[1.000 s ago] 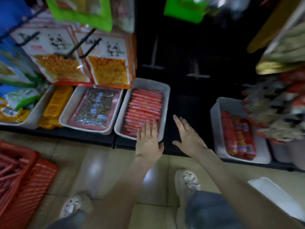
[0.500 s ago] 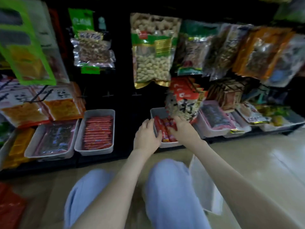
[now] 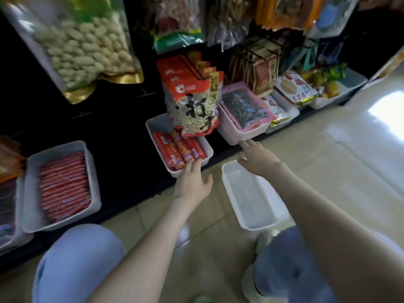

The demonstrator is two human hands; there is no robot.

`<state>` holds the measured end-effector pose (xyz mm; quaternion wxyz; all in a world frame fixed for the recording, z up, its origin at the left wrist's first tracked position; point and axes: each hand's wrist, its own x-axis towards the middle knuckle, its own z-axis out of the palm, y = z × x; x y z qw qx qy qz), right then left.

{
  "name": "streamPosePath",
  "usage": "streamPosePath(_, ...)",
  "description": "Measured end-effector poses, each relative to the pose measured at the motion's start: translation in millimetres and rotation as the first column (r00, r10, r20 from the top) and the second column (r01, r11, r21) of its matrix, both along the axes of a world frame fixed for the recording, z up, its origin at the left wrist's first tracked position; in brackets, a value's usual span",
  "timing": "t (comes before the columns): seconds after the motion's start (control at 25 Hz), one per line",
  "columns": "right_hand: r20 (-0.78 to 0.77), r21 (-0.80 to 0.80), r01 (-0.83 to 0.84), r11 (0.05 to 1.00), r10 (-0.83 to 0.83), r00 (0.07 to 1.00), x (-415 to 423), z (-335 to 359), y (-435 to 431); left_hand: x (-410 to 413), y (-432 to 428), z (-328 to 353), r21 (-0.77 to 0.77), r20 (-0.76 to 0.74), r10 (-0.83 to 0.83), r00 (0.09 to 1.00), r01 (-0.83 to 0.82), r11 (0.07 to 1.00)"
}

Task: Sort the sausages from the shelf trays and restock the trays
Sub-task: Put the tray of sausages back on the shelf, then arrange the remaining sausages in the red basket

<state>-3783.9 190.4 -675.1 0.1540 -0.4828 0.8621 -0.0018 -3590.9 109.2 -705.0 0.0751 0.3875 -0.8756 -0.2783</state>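
A white shelf tray (image 3: 153, 125) holds several thick red sausages (image 3: 175, 149) lying side by side. My left hand (image 3: 192, 182) is at this tray's near edge, its straight fingers touching the sausage ends. My right hand (image 3: 258, 156) hovers with fingers spread above the far end of an empty white tray (image 3: 277, 217) on the floor, close to the front of a pink-packet tray (image 3: 236, 136). Further left, a second white tray (image 3: 32, 193) is packed with thin red sausages (image 3: 63, 184).
Hanging snack bags, among them a red-and-white packet (image 3: 194, 106) and a large peanut bag (image 3: 83, 44), droop over the shelf trays. More trays of packets line the shelf to the right (image 3: 341, 86). Both my knees and a shoe are low in view on the tiled floor.
The view swung right from the thin-sausage tray to the thick-sausage tray. My right hand left that tray and moved right over the empty floor tray; my left hand stays at the tray's front.
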Motion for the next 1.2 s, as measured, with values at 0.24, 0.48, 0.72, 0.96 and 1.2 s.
streamPosePath(0.24, 0.2, 0.063, 0.299, 0.952, -0.306, 0.931, -11, -136, 34, -82, 27, -114, 0.152, 0.148, -0.199, 0.969, 0.176, 0.973)
streamPosePath(0.48, 0.196, 0.172, 0.342, 0.924, -0.372, 0.907, 0, -244, 76, -115, 65, -235, 0.196, 0.492, -0.579, 0.65, 0.566, 0.801)
streamPosePath(0.72, 0.109, 0.155, 0.388, 0.908, -0.406, 0.907, 8, -265, 84, -54, 54, -252, 0.082, 0.545, -0.362, 0.756, 0.381, 0.921)
streamPosePath(0.96, 0.532, 0.181, 0.394, 0.901, -0.427, 0.732, 39, -275, 69, -3, 34, -257, 0.189, 0.572, -0.256, 0.779, 0.179, 0.966)
streamPosePath(1.2, 0.626, 0.119, 0.216, 0.969, -0.242, 0.742, 124, -291, 75, 47, 23, -254, 0.115, 0.621, -0.034, 0.783, -0.049, 0.992)
